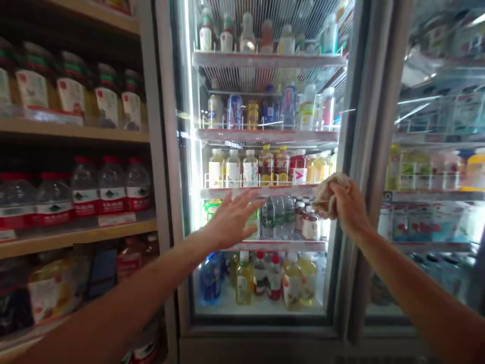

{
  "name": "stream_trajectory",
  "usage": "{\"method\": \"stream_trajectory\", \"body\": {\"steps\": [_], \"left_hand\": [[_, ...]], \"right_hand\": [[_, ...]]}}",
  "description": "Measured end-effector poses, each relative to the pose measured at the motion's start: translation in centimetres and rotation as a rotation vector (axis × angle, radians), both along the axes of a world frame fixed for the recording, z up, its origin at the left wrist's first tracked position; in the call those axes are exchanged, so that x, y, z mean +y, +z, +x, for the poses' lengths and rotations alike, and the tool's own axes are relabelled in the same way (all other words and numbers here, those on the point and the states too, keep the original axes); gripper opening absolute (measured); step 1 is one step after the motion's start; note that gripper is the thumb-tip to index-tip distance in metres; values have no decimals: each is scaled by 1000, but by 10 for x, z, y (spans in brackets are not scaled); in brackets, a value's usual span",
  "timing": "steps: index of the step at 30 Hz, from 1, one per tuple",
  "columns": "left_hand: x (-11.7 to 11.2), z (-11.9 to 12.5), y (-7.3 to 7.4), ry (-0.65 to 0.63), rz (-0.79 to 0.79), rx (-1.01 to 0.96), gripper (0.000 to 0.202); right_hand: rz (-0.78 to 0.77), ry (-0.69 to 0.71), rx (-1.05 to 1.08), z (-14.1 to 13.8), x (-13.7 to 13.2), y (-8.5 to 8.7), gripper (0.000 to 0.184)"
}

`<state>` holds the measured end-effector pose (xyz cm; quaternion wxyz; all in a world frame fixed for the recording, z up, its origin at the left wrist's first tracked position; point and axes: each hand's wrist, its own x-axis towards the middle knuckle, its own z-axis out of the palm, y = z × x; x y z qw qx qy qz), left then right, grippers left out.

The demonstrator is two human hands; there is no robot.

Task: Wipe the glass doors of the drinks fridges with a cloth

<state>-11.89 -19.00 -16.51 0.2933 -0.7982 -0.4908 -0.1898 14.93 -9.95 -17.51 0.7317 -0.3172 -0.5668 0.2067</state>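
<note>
I'm holding my left hand (pixel 231 217) spread open and empty before the cooler door (pixel 257 321), and my right hand (pixel 350 207) is clutching a crumpled cloth (pixel 326 194) at the door's right edge. Wiping looks like the step in hand; the next move calls for pressing the cloth flat on the glass.

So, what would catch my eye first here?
The brightly lit drinks fridge in the middle, its shelves packed with colourful bottles. In front of its glass, the left hand spreads open while the right hand grips a crumpled cloth by the door frame. Dim wooden shelves stand at left.
</note>
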Motion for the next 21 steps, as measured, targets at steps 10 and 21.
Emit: {"method": "stream_trajectory", "body": {"steps": [10,21], "left_hand": [[107,-23,3,360,337,-487,62],[154,-50,-30,97,723,-431,60]], "right_hand": [[309,-603,-239,-51,88,42,42],[753,-789,-876,-53,125,14,38]]}}
